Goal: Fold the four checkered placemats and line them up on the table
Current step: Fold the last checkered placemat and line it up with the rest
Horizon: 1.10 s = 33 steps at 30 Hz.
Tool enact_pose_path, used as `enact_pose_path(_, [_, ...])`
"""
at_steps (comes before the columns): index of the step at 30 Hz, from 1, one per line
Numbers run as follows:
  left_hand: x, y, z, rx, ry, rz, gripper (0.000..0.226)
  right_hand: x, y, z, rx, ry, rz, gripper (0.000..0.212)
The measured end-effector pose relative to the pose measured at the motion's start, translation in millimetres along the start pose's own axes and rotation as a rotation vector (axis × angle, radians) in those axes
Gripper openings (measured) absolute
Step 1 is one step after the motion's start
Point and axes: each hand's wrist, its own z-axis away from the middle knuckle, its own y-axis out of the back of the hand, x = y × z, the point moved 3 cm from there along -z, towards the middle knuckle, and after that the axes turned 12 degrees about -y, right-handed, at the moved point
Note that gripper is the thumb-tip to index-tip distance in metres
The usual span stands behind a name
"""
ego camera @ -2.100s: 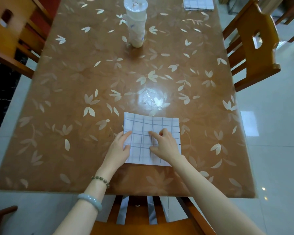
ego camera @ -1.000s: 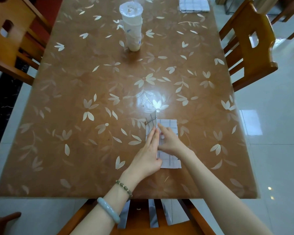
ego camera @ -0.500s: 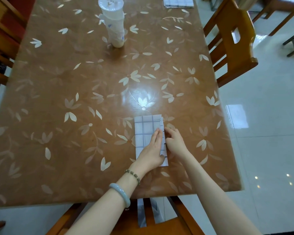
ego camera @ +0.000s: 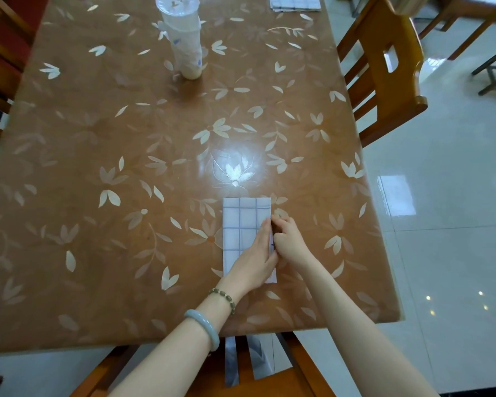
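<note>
The checkered placemat [ego camera: 241,222] is lying near the front edge of the tabletop [ego camera: 98,124], a bit right of the middle. It's folded down into a narrow strip that's running straight away from the person.

The left hand [ego camera: 254,263] is lying flat on the lower right part of the strip. Its fingers [ego camera: 265,234] are straight and pressed together, pointing up along the right-hand edge and holding the cloth down. The right hand [ego camera: 288,239] is sitting just beside it, right at that same edge. Its fingers [ego camera: 279,223] are curling in, with the tips at the edge of the cloth. Honestly I can't tell if they're pinching the layers or just touching them, since the left hand is covering that spot.

A pale green bangle [ego camera: 205,325] and a thin bead bracelet [ego camera: 224,298] are showing on the left wrist.

A second folded placemat [ego camera: 295,2] is sitting at the far end, on the right and half cut off by the frame, well apart from the first one. A tall clear lidded container [ego camera: 185,44] is standing upright at the far end, left of centre. The tabletop itself is glossy brown with a pale leaf pattern, and it's catching a bright glare just beyond the strip.

One wooden chair [ego camera: 390,67] is standing at the right side. Another chair [ego camera: 307,376] is tucked in at the near end, with something pale grey showing between its slats, but I can't make out what. The floor [ego camera: 441,239] is shiny white tile.
</note>
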Motion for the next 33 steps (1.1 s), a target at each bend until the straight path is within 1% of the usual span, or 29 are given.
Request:
enact_pose_path(1, [-0.7, 1.4, 1.8, 0.002, 0.014, 0.005, 0.07, -1.7, 2.1, 0.8, 0.063, 0.046, -0.005, 0.044])
enact_pose_path(2, [-2.6, 2.0, 2.9, 0.004, 0.025, 0.004, 0.069, -3.5, 4.5, 3.5, 0.17, 0.101, -0.004, 0.039])
enact_pose_path(3, [-4.2, 2.2, 3.8, 0.005, 0.033, 0.003, 0.072, -5.6, 5.6, 6.7, 0.29, 0.163, 0.015, 0.037])
enact_pose_path(4, [-5.8, 2.0, 3.7, 0.011, 0.041, 0.004, 0.075, -9.0, 3.9, 9.9, 0.372, 0.229, 0.056, 0.038])
enact_pose_path(5, [-7.8, 2.0, 2.1, 0.029, 0.042, 0.0, 0.077, -13.8, -1.2, 11.3, 0.395, 0.304, 0.112, 0.037])
enact_pose_path(7, [-8.8, 2.4, -1.6, 0.058, 0.03, -0.026, 0.078, -19.4, -15.0, 8.6, 0.333, 0.411, 0.241, 0.034])
enact_pose_path(9, [-8.8, 1.8, -2.3, 0.099, 0.006, 0.063, 0.082, -19.1, -18.9, -0.3, 0.28, 0.394, 0.304, 0.032])
enact_pose_path(10, [-10.0, 2.1, -0.6, 0.129, -0.012, 0.115, 0.081, -17.3, -17.0, -5.2, 0.276, 0.364, 0.326, 0.031])
enact_pose_path(11, [-11.1, 4.7, 2.1, 0.165, -0.028, 0.112, 0.074, -14.8, -15.3, -9.0, 0.275, 0.355, 0.346, 0.03])
enact_pose_path(12, [-14.9, 8.9, 4.6, 0.221, -0.038, 0.03, 0.063, -12.9, -14.6, -10.3, 0.27, 0.362, 0.368, 0.026])
enact_pose_path(13, [-17.9, 15.3, 6.1, 0.303, -0.063, -0.126, 0.054, -11.5, -14.9, -10.5, 0.274, 0.392, 0.388, 0.022])
enact_pose_path(14, [-20.6, 20.8, 6.3, 0.377, -0.1, -0.309, 0.049, -11.8, -15.6, -8.8, 0.284, 0.426, 0.406, 0.018])
enact_pose_path(15, [-23.8, 25.1, 4.7, 0.407, -0.125, -0.488, 0.05, -11.6, -17.1, -8.4, 0.292, 0.451, 0.418, 0.017])
enact_pose_path(17, [-35.9, 30.4, -2.7, 0.351, -0.108, -0.738, 0.06, -10.5, -20.8, -7.2, 0.31, 0.489, 0.442, 0.021])
enact_pose_path(19, [-50.5, 29.3, -7.0, 0.239, -0.055, -0.824, 0.069, -7.3, -22.7, -7.0, 0.341, 0.521, 0.486, 0.023])
enact_pose_path(21, [-62.5, 26.1, -8.0, 0.16, -0.026, -0.836, 0.074, 0.8, -24.5, -10.9, 0.367, 0.53, 0.55, 0.03])
enact_pose_path(22, [-65.3, 26.0, -7.2, 0.151, -0.025, -0.844, 0.075, 5.2, -25.2, -13.4, 0.366, 0.529, 0.585, 0.034])
enact_pose_path(26, [-67.0, 28.8, -3.9, 0.178, -0.005, -0.838, 0.075, 15.0, -25.2, -16.3, 0.396, 0.58, 0.637, 0.037])
enact_pose_path(29, [-67.9, 27.9, -2.7, 0.204, 0.002, -0.834, 0.076, 1.4, -21.2, -12.0, 0.456, 0.568, 0.633, 0.035])
enact_pose_path(31, [-66.6, 28.7, -1.7, 0.185, 0.019, -0.861, 0.075, -12.1, -27.2, -12.6, 0.446, 0.575, 0.633, 0.039])
enact_pose_path(33, [-65.3, 29.2, -0.7, 0.148, 0.033, -0.91, 0.075, -20.5, -41.4, -17.4, 0.376, 0.619, 0.681, 0.045])
